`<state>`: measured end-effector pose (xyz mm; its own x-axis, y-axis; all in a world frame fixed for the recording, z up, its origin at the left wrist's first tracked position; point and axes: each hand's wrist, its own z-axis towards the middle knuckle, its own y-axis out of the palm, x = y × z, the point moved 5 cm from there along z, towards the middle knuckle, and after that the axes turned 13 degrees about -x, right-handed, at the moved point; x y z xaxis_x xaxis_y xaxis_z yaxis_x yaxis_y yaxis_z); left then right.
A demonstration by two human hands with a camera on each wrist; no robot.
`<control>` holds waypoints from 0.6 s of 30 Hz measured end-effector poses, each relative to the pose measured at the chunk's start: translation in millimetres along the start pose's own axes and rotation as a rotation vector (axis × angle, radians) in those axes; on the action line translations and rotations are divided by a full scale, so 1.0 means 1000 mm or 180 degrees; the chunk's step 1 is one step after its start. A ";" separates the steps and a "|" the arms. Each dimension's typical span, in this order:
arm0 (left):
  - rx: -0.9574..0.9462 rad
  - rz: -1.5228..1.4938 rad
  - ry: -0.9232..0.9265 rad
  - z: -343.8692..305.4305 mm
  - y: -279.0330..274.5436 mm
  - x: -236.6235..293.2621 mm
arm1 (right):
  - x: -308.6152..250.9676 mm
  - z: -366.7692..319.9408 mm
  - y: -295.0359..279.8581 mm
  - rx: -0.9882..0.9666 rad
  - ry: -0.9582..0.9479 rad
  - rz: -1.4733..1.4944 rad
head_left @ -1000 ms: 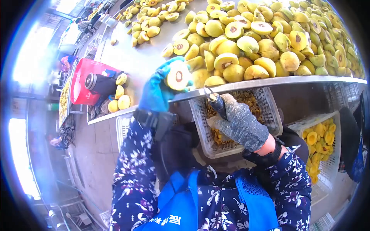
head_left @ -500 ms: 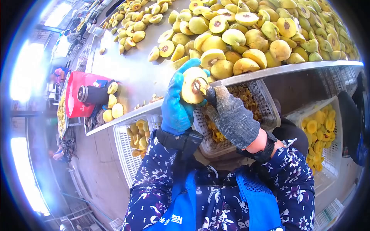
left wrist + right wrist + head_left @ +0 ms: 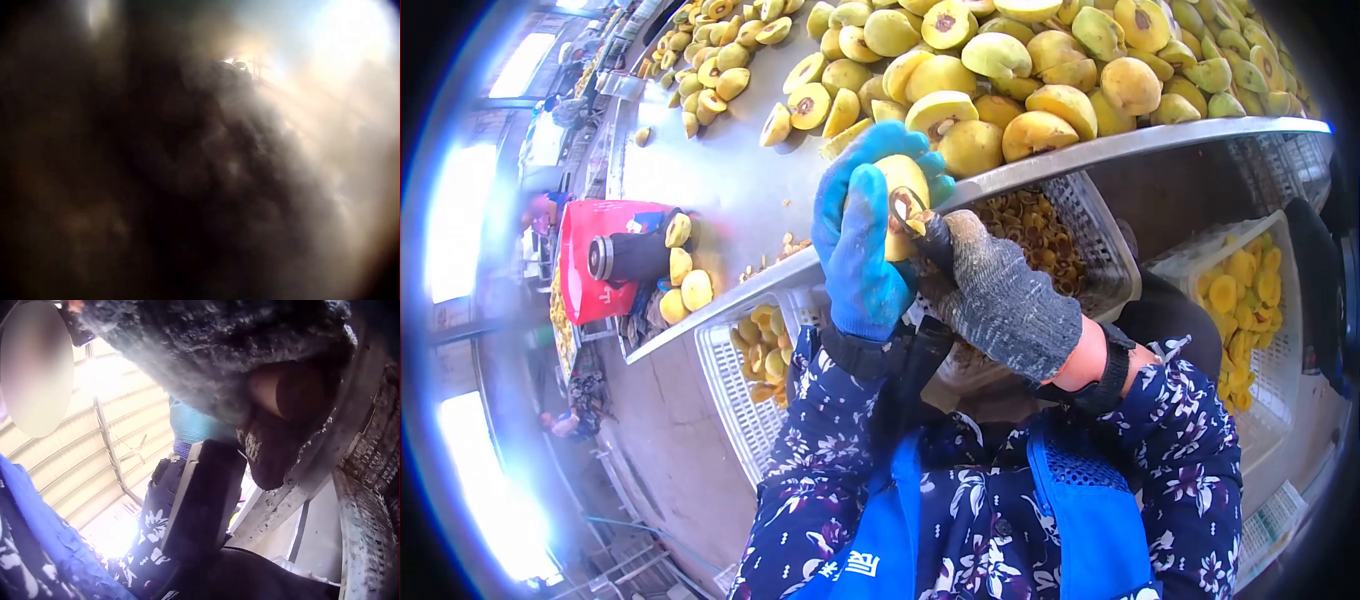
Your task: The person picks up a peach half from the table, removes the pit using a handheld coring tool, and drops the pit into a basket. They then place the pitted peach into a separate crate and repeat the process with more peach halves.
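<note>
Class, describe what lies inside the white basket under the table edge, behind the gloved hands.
The basket holds a heap of brownish-yellow fruit scraps. The right hand with its tool and left hand with a fruit cover its left part, hiding what lies there.

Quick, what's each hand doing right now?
Left hand: closed, gripping a yellow peach half.
Right hand: closed, gripping a pitting knife whose tip is at the peach's pit.
</note>
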<state>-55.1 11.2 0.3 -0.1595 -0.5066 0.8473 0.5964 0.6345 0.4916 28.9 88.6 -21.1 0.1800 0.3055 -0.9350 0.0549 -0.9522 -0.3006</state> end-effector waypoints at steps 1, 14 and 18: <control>-0.0110 0.0151 -0.0099 0.000 -0.001 0.001 | 0.001 0.000 0.002 -0.0031 0.0025 0.0085; -0.0919 0.0552 -0.1295 0.000 -0.010 0.002 | 0.001 -0.019 0.011 -0.0638 -0.0615 0.0421; -0.0732 0.0568 -0.1182 -0.002 -0.007 0.000 | -0.005 -0.019 0.007 -0.0729 -0.0351 0.0268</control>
<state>-57.7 5.0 -3.5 -0.2844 -0.1316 0.9496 0.7921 0.5258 0.3101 47.0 80.8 -14.6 0.0859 0.2117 -0.9736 0.2675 -0.9462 -0.1822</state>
